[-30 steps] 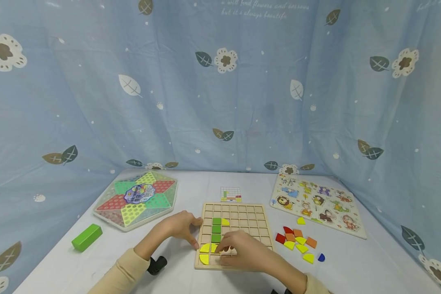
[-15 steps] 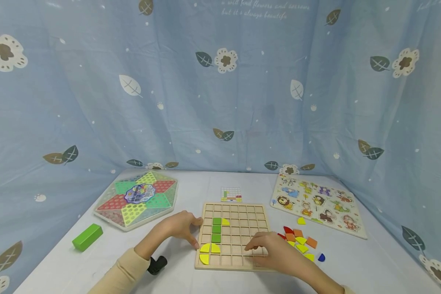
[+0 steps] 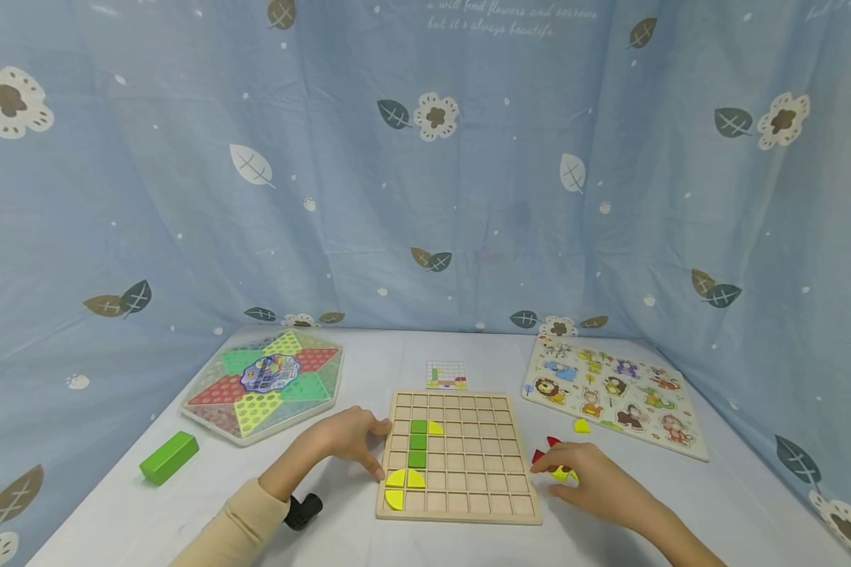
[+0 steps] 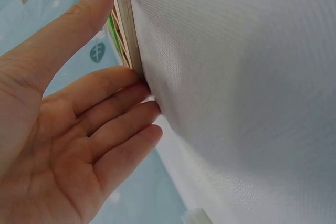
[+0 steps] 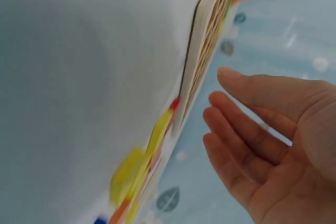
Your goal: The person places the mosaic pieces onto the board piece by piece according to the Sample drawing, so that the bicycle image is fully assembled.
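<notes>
A wooden grid board [image 3: 468,472] lies on the table. Green squares [image 3: 418,442] fill a column of its cells, with a yellow quarter-round piece [image 3: 435,428] beside the top one. More yellow quarter-rounds [image 3: 395,499] sit at its lower left. My left hand [image 3: 351,439] rests against the board's left edge; in the left wrist view the thumb and fingertips touch the rim [image 4: 128,30]. My right hand [image 3: 592,480] hovers above the loose pieces by the board's right edge, partly hiding them. In the right wrist view, nothing is between its thumb and fingers [image 5: 241,156].
Among the loose pieces are red ones [image 3: 553,441] and a yellow one [image 3: 581,426] lying apart. A small pattern card [image 3: 446,375] lies behind the board. An animal puzzle board [image 3: 613,394] is at right, a hexagonal checkers board [image 3: 265,382] and a green block [image 3: 169,457] at left.
My right hand has left the yellow pieces at the board's lower left and moved right, over the loose pieces. My left hand has stayed at the board's edge.
</notes>
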The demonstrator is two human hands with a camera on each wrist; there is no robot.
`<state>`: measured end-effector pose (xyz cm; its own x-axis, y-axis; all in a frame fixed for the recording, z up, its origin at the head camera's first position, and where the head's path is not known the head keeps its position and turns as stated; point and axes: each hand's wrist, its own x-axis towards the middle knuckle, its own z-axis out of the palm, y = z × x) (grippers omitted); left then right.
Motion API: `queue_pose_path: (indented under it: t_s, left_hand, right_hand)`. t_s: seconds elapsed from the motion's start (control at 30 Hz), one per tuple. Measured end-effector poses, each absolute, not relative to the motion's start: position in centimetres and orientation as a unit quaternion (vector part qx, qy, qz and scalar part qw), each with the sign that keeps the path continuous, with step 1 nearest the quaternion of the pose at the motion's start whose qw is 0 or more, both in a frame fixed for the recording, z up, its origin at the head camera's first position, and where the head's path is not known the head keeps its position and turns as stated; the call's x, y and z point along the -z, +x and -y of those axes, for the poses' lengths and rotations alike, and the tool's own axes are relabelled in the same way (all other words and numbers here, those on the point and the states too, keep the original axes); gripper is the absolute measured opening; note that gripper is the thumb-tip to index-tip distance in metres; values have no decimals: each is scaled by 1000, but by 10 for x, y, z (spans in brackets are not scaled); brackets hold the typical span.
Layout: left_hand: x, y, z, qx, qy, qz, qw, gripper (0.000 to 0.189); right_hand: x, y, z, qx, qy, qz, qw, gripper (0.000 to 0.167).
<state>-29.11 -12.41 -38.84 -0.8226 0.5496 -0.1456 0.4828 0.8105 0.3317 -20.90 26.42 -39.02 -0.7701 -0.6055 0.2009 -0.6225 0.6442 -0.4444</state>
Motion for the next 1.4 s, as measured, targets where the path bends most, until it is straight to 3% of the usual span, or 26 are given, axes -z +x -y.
queue_pose_path:
  t_s: [0.47, 0.67, 0.83, 1.13, 1.4]
  left_hand:
    - [388, -289, 125, -148, 276, -942, 119, 80]
    - [387, -291, 124, -140, 278, -943, 119, 80]
    - [387, -290, 124, -136, 276, -944, 118, 80]
    - [388, -291, 125, -138, 276, -944, 117, 80]
    - [389, -293, 125, -137, 276, -944, 117, 79]
  right_hand:
    - [392, -208, -317, -248, 356, 899, -58, 32]
    - [390, -209, -325, -242, 322, 910, -98, 36]
    - [392, -210, -327, -248, 320, 909, -101, 35]
    - [397, -211, -327, -280, 326, 898, -95, 17]
    - [396, -210, -326, -276, 341, 893, -103, 27]
